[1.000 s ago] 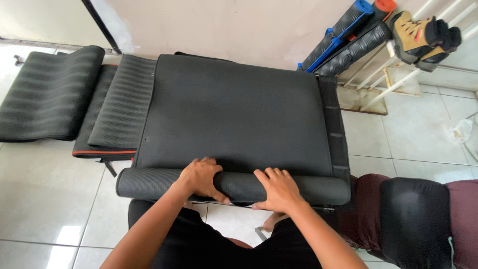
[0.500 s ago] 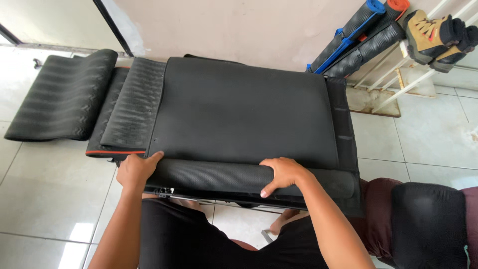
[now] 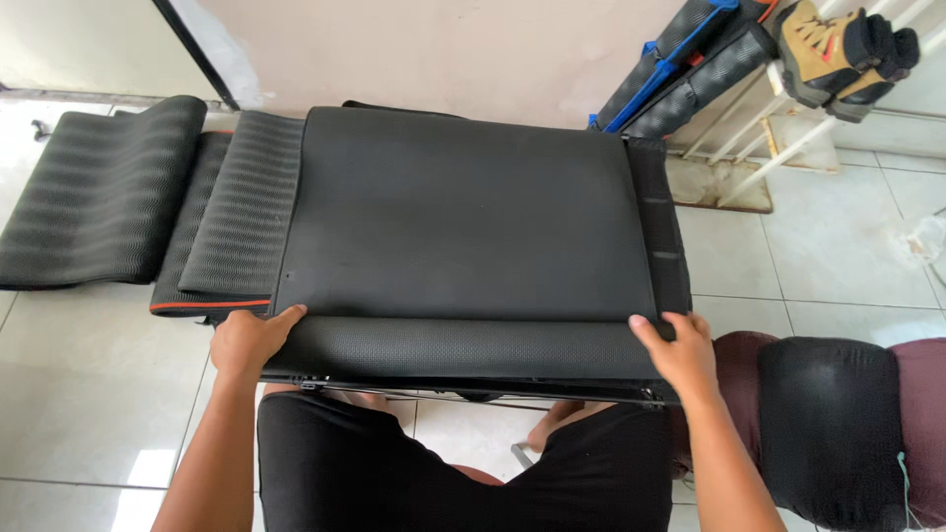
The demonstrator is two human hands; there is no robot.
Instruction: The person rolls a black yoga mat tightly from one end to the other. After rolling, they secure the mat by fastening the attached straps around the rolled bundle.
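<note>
Black rubber mat (image 3: 463, 227) lies flat, near edge rolled; left hand (image 3: 251, 340) and right hand (image 3: 680, 350) each clasp a roll end, fingers curled over it.

No packages, labels, signs or screens show anywhere in this view.

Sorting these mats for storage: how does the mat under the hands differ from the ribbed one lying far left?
The black mat being held has a smooth top, while the ribbed mat shows wavy ridges. The black mat's near edge is rolled, gripped by the left hand and right hand; the ribbed mat lies untouched on the floor. Both are dark.
</note>
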